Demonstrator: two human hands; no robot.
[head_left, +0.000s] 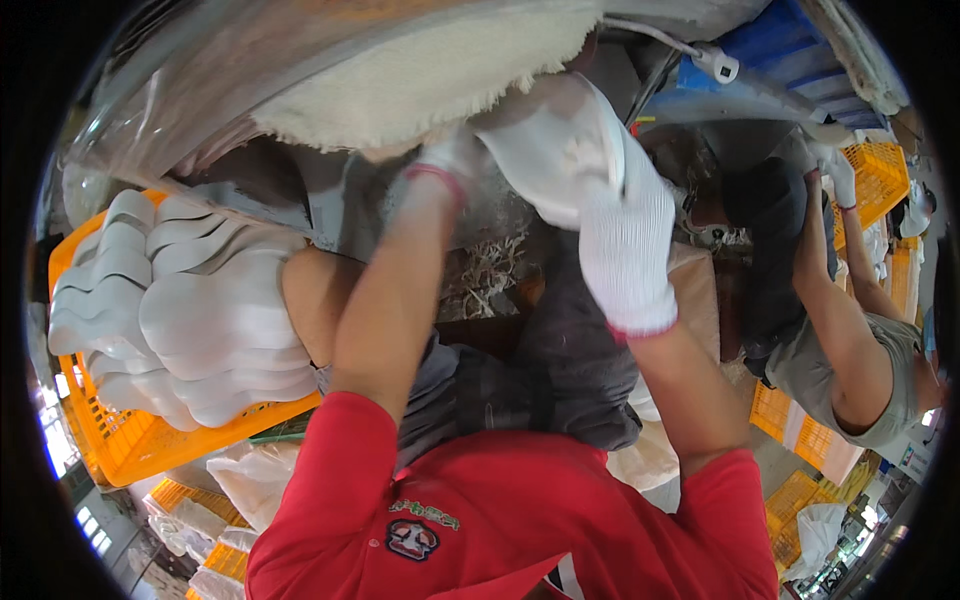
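Pressing a white shoe sole [545, 150] up against a large fleecy buffing wheel [430, 75] is the step judged to be in hand. The sole is held just below the wheel's frayed lower edge, touching or nearly touching it. The right hand [625, 245], in a white knit glove, is wrapped around the sole's near end, its grip closed on it. The left hand [450, 160], also gloved, is raised to the sole's far end directly under the wheel; its fingers are largely hidden, so whether its grip is closed cannot be told. A steady hold from both hands and even pressure against the wheel are judged to be what the next move calls for, with fingers kept clear of the fleece. No desk is seen under the wheel; the sole is worked in the air above the person's lap. To the left of the wheel, an orange crate [140, 440] is stacked high with more white soles [190, 310]. To the right of the wheel, another person's gloved hand [838, 175] is raised, and further yellow crates [875, 170] are set around a crowded workshop.
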